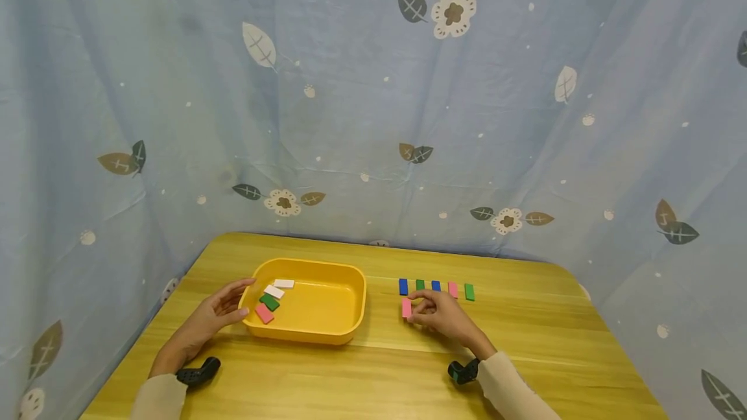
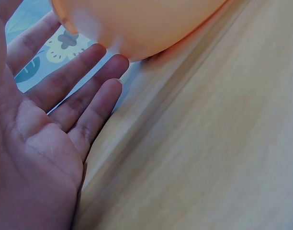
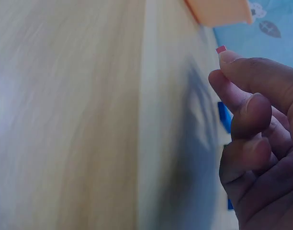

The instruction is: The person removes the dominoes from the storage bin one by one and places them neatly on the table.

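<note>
A yellow plastic tray (image 1: 303,329) stands on the table, left of the middle. Inside its left end lie two white blocks (image 1: 284,284), a green block (image 1: 270,302) and a pinkish-red block (image 1: 264,314). My left hand (image 1: 213,316) is at the tray's left end, fingertips at the rim; in the left wrist view its fingers are loosely extended against the outer wall. Between thumb and fingers, my right hand (image 1: 440,313) pinches a pink block (image 1: 406,308), just in front of a row of blocks. The right wrist view shows only the end of that block (image 3: 221,49).
The row beyond my right hand holds a blue block (image 1: 403,286), a dark green one partly hidden, another blue one (image 1: 436,285), a pink one (image 1: 452,290) and a light green one (image 1: 469,291). A patterned curtain (image 1: 373,115) hangs behind the wooden table (image 1: 350,381).
</note>
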Available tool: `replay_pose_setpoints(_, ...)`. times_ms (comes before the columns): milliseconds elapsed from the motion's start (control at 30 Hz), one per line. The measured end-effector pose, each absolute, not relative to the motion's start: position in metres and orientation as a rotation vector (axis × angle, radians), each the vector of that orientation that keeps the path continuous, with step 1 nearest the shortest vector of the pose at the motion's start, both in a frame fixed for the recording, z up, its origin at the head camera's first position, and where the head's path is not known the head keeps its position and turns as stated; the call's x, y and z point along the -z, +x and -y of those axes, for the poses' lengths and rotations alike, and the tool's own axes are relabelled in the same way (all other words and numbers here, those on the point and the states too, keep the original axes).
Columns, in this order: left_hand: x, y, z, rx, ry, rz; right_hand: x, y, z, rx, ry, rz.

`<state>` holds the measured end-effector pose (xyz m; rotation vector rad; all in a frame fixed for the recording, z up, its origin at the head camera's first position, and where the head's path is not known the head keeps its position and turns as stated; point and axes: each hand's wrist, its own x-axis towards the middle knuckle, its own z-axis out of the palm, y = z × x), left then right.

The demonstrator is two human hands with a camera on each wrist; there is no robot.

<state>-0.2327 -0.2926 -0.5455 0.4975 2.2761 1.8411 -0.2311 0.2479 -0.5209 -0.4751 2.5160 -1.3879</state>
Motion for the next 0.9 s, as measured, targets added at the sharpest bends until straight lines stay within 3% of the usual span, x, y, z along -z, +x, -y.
replay_pose_setpoints(900, 0.5446, -0.2337, 0.291, -1.859, 0.524, -2.282, 0.5298, -0.2376, -0.2485, 1.319, -0.485, -2.514)
